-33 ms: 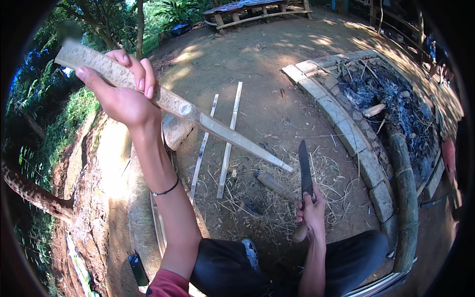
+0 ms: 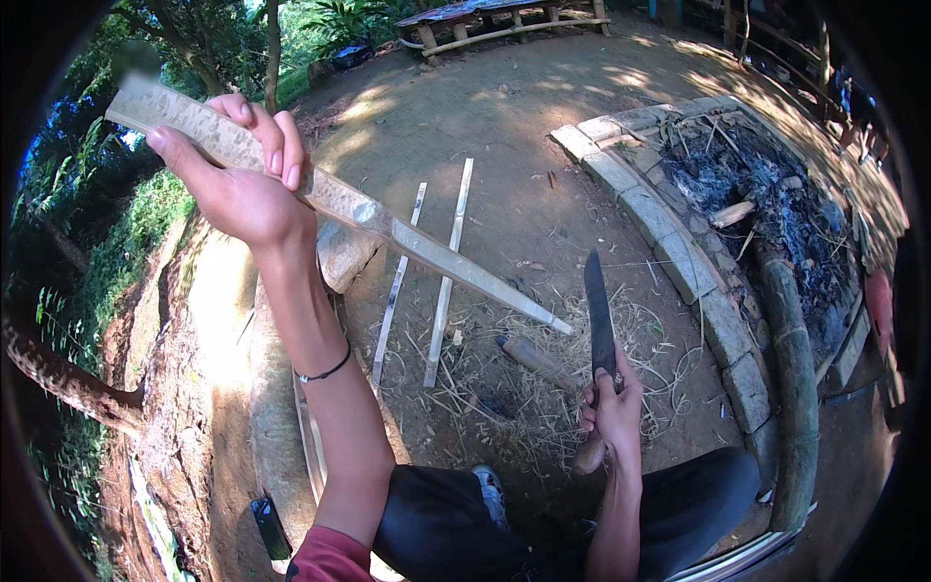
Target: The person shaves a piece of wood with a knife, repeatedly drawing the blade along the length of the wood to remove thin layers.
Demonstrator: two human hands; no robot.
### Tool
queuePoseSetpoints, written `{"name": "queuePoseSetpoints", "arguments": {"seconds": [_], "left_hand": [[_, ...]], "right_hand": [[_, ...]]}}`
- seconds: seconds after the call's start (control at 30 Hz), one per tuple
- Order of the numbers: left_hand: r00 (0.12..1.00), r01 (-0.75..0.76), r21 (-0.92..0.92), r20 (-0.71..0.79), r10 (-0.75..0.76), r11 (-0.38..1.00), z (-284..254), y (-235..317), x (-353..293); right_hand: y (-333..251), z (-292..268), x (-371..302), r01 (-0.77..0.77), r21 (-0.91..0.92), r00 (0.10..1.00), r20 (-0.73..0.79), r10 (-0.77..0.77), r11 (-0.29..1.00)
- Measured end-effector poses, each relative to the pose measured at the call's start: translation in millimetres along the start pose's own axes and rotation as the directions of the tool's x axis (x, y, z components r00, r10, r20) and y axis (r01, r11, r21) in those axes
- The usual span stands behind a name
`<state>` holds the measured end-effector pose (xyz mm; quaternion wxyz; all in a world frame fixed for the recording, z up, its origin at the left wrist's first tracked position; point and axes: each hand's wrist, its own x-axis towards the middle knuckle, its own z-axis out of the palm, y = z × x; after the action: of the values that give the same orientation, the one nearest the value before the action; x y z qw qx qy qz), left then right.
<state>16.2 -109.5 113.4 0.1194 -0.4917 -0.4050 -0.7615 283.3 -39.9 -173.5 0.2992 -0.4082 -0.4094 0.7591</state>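
My left hand (image 2: pixel 250 189) is raised at the upper left, its fingers closed around a split bamboo strip (image 2: pixel 335 194). The strip slants down to the right, showing its pale inner face and a node; its tapered end stops left of the blade. Lower right, my right hand (image 2: pixel 617 412) grips a machete (image 2: pixel 599 320) with a dark blade pointing up and away. A wooden handle end shows below that hand. Blade and strip are apart. Two narrow bamboo strips, one left (image 2: pixel 400 276) and one right (image 2: pixel 450 272), lie on the ground beyond my knees.
Thin shavings (image 2: pixel 640 339) and a short wooden piece (image 2: pixel 538 361) lie on the dirt ahead. To the right, a stone-edged fire pit (image 2: pixel 679 247) holds ash and a bamboo pole (image 2: pixel 793 388). A log (image 2: pixel 276 427) and a dark phone-like object (image 2: pixel 269 524) are at left; a bamboo bench (image 2: pixel 504 29) stands far off.
The machete's tip has risen slightly, and my right hand has shifted a little to the right. My left hand keeps its hold on the bamboo strip.
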Motion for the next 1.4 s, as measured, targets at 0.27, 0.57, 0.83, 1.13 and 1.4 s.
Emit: {"name": "queuePoseSetpoints", "arguments": {"seconds": [0.27, 0.57, 0.83, 1.13, 1.4], "left_hand": [[0.971, -0.027, 0.080, -0.237, 0.046, 0.996, 26.9, -0.8, 0.6], [0.979, -0.083, 0.167, -0.171, 0.112, 0.982, 42.5, 0.8, -6.1], [0.950, -0.064, 0.134, -0.296, 0.102, 0.989, 76.4, 7.4, -3.3], [0.972, -0.155, 0.034, -0.171, 0.159, 0.987, 118.1, -11.7, -6.6], [0.999, -0.032, -0.050, 0.027, 0.034, 0.998, 124.4, 6.5, -8.2]], "right_hand": [[-101.7, 96.2, -65.2, 0.685, -0.284, 0.724, 0.360, -0.588, 0.671], [-133.9, 128.0, -77.0, 0.818, -0.206, 0.558, 0.508, -0.656, 0.536], [-138.5, 123.7, -75.0, 0.789, -0.248, 0.593, 0.546, -0.592, 0.562], [-178.0, 105.3, -66.2, 0.801, -0.308, 0.599, 0.439, -0.670, 0.514], [-154.8, 87.1, -37.6, 0.728, -0.382, 0.685, 0.405, -0.605, 0.569]]}}
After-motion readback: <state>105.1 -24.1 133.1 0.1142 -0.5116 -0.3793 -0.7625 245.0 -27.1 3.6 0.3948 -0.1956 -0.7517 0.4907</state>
